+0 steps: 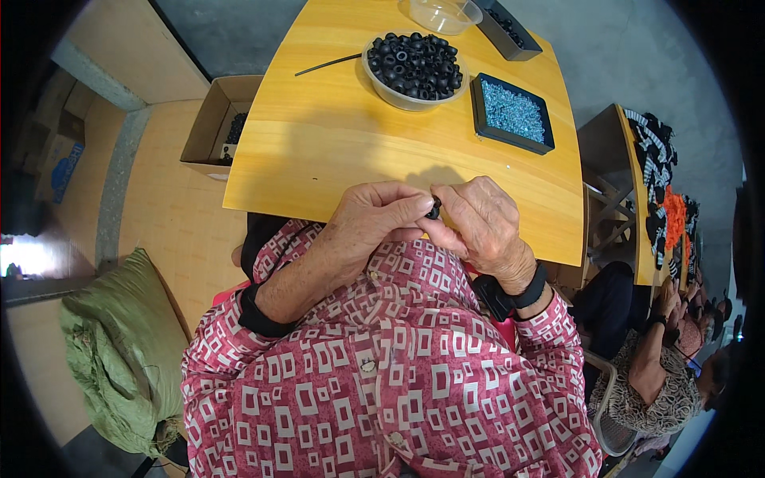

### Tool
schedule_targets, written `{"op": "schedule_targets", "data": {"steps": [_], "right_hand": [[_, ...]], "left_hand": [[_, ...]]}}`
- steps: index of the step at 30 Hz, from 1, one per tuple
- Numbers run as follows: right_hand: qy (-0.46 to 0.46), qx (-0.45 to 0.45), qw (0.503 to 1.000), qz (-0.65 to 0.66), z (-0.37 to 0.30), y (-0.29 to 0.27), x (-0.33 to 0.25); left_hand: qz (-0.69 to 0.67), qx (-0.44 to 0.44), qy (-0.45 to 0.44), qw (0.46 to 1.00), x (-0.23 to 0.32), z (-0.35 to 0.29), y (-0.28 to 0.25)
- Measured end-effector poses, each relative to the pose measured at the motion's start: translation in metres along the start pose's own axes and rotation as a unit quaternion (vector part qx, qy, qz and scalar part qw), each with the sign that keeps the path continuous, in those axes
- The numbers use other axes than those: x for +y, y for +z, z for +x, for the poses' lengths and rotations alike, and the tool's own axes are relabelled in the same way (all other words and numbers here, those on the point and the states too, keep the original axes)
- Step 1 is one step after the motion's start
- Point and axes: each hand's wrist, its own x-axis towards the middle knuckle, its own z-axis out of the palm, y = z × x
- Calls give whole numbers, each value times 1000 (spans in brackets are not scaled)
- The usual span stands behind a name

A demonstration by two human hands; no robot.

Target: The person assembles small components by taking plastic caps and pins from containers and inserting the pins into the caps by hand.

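Just past the table's near edge, my left hand (374,213) and my right hand (480,219) meet, fingertips pinched together. Between them sits a small black ring-shaped part (434,209), partly covered by the fingers. Both hands are closed on it. Farther off on the table stands a clear round bowl (414,104) heaped with black hollow parts (414,65) of a similar look. To its right is a black square tray (510,140) full of small pale-blue glassy pieces (512,110).
The yellow table (319,151) bears a thin black rod (328,64), another clear bowl (445,17) and a dark bin (514,49). A cardboard box (209,131) stands left of it, a green sack (119,350) lower left. People sit at another table (637,199) on the right.
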Motion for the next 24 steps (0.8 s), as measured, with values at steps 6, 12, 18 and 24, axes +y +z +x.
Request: {"op": "schedule_targets", "data": {"steps": [6, 12, 18, 24], "right_hand": [[-4, -3, 1000, -15, 1, 1, -2], [7, -30, 998, -48, 2, 3, -5], [18, -4, 999, -26, 2, 4, -5], [86, -18, 992, 90, 1, 2, -6]], "left_hand": [[36, -8, 13, 999, 0, 1, -3], [31, 37, 13, 999, 1, 1, 0], [-2, -8, 23, 1000, -4, 4, -4], [-54, -6, 30, 998, -4, 6, -2]]}}
